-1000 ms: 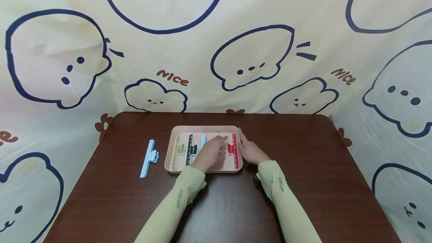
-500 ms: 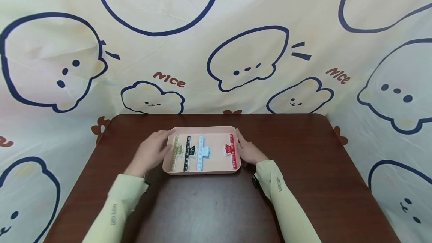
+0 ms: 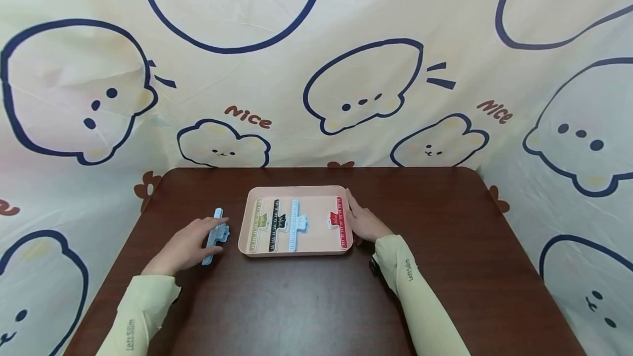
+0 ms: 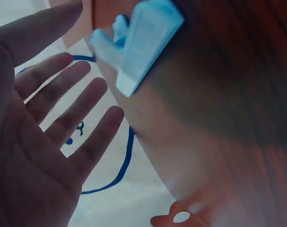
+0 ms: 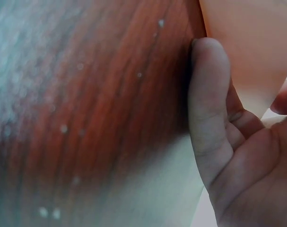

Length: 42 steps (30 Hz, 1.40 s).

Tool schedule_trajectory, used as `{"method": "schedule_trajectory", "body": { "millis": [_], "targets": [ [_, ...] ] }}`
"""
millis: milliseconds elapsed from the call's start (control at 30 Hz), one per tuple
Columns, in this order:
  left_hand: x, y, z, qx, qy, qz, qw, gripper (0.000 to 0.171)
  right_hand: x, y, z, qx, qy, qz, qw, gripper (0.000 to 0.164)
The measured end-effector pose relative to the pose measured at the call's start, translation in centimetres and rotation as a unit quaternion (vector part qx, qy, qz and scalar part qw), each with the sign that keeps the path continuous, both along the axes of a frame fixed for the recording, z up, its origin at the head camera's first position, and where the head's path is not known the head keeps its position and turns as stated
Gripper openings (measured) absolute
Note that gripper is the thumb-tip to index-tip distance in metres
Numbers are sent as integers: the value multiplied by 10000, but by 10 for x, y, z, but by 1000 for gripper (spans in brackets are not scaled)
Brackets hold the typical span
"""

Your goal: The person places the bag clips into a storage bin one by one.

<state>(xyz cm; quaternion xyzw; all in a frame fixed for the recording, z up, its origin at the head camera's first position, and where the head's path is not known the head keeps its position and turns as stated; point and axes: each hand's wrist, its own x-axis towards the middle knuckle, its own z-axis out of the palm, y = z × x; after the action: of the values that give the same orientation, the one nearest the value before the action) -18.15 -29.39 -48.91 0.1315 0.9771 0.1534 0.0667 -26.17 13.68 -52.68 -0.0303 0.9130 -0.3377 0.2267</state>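
In the head view my left hand (image 3: pixel 180 246) reaches over a light-blue ruler clip (image 3: pixel 220 233) lying on the table left of the tray. Its thumb and fingers are parted across the clip. The left wrist view has the fingers (image 4: pixel 98 97) straight and spread, with the blue clip (image 4: pixel 150 40) beyond them. My right hand (image 3: pixel 367 224) rests against the right side of a pale pink tray (image 3: pixel 316 207); in the right wrist view the thumb (image 5: pixel 209 90) lies along the tray wall (image 5: pixel 252 42). In the tray lie a green clip (image 3: pixel 255 225), a black clip (image 3: pixel 274 225), another blue clip (image 3: pixel 294 225) and a red clip (image 3: pixel 341 223).
The dark brown wooden table (image 3: pixel 306 301) stretches in front of the tray and to both sides. A cream cloth (image 3: pixel 277 81) with blue cartoon outlines hangs behind the table and at its sides.
My left hand has left the tray's inside, passed its left edge and moved left to the loose blue clip. The blue clip in the tray is uncovered. My right hand stays at the tray's side.
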Motion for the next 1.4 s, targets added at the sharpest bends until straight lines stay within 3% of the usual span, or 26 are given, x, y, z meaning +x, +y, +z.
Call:
{"method": "schedule_trajectory", "body": {
  "millis": [133, 400, 667, 900, 1233, 1400],
  "targets": [
    [2, 2, -6, -63, -30, -54, 10000, 63, 0, -1, 1, -56, -5, -1, 10000, 68],
    [-3, 2, -12, -200, 286, -84, 9994, 53, -2, -1, 0, -84, 5, -1, 10000, 67],
    [-12, -4, -17, 61, 496, -38, 9987, 43, -1, -2, 5, -102, -5, -91, 9999, 67],
    [-12, -5, -19, 175, 297, 295, 9990, 41, 0, -4, 6, -112, -39, -95, 9999, 66],
    [-15, -3, -23, -38, 419, 690, 9967, 38, 1, -2, 0, -109, -20, -92, 9999, 68],
    [-15, -4, -22, 22, 179, 988, 9949, 39, 1, -1, 0, -137, 52, -73, 9999, 67]
  ]
}}
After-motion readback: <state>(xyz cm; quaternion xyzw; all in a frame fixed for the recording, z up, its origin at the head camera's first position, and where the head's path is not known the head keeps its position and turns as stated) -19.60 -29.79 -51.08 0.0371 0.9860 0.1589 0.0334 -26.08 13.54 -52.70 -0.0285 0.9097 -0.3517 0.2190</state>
